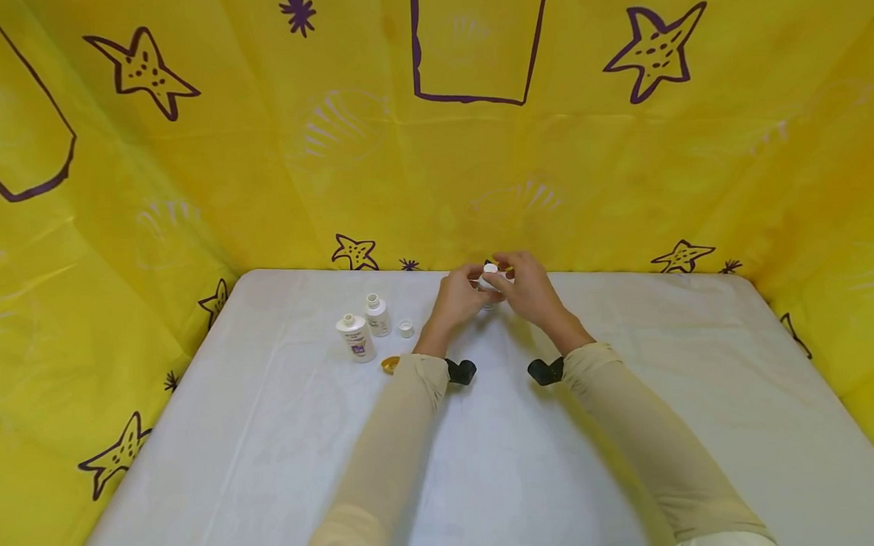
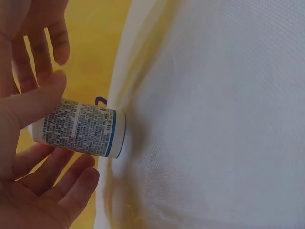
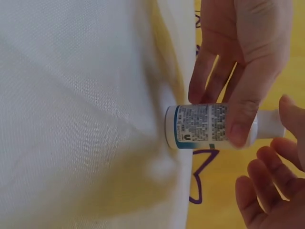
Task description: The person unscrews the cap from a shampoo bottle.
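Note:
Near the far edge of the table, a small white bottle [image 2: 81,126] with dense printed text and a blue-green band near its base stands in front of me. My left hand [image 1: 455,298] grips its body, the thumb lying across the label. At the top is a white cap [image 3: 269,124], pinched between the thumb and forefinger of my right hand [image 1: 537,295]. The other right fingers spread loosely beside the bottle, as the right wrist view shows. In the head view, the hands cover most of the bottle and leave the white top showing.
Left of my hands stand a larger white bottle [image 1: 356,340] and a smaller white bottle [image 1: 377,317], both uncapped with bare necks. A loose white cap [image 1: 406,329] lies beside them. My left sleeve partly covers a gold-coloured piece [image 1: 390,365]. Yellow patterned cloth [image 1: 405,178] encloses the table.

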### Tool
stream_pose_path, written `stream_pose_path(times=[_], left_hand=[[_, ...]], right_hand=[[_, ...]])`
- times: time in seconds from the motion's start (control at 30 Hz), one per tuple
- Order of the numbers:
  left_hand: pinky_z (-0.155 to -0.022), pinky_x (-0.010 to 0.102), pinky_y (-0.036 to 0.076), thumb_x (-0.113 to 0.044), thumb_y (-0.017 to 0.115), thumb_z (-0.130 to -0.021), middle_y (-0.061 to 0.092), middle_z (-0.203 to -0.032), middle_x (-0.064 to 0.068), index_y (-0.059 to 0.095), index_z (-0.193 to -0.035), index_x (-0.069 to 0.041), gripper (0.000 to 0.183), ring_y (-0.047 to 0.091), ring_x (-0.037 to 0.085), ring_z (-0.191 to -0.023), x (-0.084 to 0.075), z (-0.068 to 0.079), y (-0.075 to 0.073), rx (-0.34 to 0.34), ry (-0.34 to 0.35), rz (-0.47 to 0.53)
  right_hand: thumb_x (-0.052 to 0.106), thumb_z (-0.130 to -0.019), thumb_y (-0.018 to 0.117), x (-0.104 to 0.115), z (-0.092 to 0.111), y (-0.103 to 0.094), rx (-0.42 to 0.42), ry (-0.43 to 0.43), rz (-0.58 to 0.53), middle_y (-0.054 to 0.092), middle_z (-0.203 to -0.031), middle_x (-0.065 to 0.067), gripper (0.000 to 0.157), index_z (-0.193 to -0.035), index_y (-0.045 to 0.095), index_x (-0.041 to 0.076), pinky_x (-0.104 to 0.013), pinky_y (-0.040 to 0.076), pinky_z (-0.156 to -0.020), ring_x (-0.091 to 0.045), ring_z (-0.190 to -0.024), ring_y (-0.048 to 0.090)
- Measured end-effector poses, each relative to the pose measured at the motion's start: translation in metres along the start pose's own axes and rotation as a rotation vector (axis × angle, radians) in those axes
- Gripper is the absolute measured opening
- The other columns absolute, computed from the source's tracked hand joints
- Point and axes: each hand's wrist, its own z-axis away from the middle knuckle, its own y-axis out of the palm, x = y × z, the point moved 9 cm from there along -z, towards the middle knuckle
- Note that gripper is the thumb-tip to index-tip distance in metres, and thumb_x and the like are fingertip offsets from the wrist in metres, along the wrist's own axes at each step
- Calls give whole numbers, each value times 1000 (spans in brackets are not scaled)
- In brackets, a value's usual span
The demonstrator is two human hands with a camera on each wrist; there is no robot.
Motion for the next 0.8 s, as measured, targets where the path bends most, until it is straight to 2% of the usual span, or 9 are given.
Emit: stream_pose_path(times=[0.13, 0.23, 0.5, 0.8], left_hand=[[-80, 29, 58, -25, 85, -84, 76, -111, 10, 73, -120, -8, 42, 69, 23, -97, 1, -1, 1, -13, 12, -5], [-74, 24, 56, -23, 85, -84, 77, -104, 8, 77, -111, -11, 30, 69, 20, -92, 1, 0, 1, -21, 13, -10], [-80, 29, 59, -20, 84, -85, 77, -108, 8, 75, -116, -11, 33, 70, 22, -95, -1, 2, 1, -10, 33, -28], [-85, 30, 60, -31, 80, -89, 75, -117, 4, 72, -124, -13, 40, 70, 21, -104, -8, 10, 6, 54, 72, -30]], right_hand=[[23, -99, 68, 2, 1, 3, 5, -20, 21, 64, -115, -22, 36, -126, 67, -2, -49, 53, -92, -38, -106, 62], [23, -100, 68, 2, 2, 4, 8, -9, 28, 65, -113, -21, 33, -120, 69, -2, -48, 54, -90, -36, -103, 62], [23, -100, 67, 4, 5, 3, 15, -8, 58, 64, -113, -21, 32, -119, 68, -3, -48, 54, -90, -36, -102, 63], [23, -102, 64, 9, 17, -7, -30, -30, 54, 65, -110, -21, 34, -122, 68, -3, -49, 53, -89, -36, -103, 62]])
